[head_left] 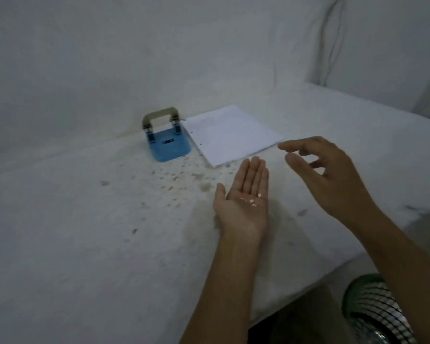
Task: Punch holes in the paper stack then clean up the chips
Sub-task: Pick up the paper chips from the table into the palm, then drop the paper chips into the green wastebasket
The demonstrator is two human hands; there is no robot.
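A blue hole punch [168,139] with a grey handle stands by the wall at the back of the white table [85,232]. Right of it lies the white paper stack [230,134], two punched holes along its left edge. My left hand [243,202] is held palm up over the table, flat, with several white paper chips [252,199] lying in the palm. My right hand [325,172] hovers just right of it, above the table, fingers curled loosely apart and holding nothing. Small specks are scattered on the table in front of the punch.
A green wire-mesh waste basket [372,311] stands on the floor below the table's front right edge. The table's right edge runs diagonally behind my right forearm. Cables hang on the wall at the back right.
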